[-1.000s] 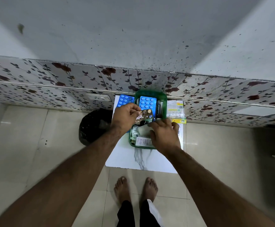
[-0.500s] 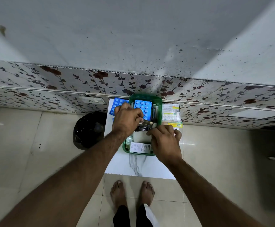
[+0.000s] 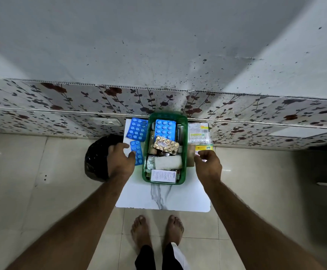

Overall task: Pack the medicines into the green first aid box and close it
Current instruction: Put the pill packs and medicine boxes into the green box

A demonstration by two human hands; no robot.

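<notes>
Box: green box (image 3: 146,152) stands open on a white marble-look board (image 3: 164,199) on the floor, its long axis running from the person's feet toward the flowered wall panel
Look: rounded green plastic walls, no lid on it, packed nearly to the rim
Contents: blue blister (image 3: 165,129) at the far end, gold blister (image 3: 166,144) lying slantwise across the middle, white gauze roll (image 3: 168,162) crosswise below it, printed white carton (image 3: 163,176) at the near end
Left hand: left hand (image 3: 119,162) just left of the box, fingers spread and loose, tips touching a small blue strip (image 3: 136,152) on the board; a larger blue sheet (image 3: 136,129) lies beyond it
Right hand: right hand (image 3: 209,165) just right of the box, fingers parted, reaching onto a yellow-green packet (image 3: 204,148); whether they pinch it cannot be told
Beside: black bag (image 3: 96,158) left of the board
</notes>
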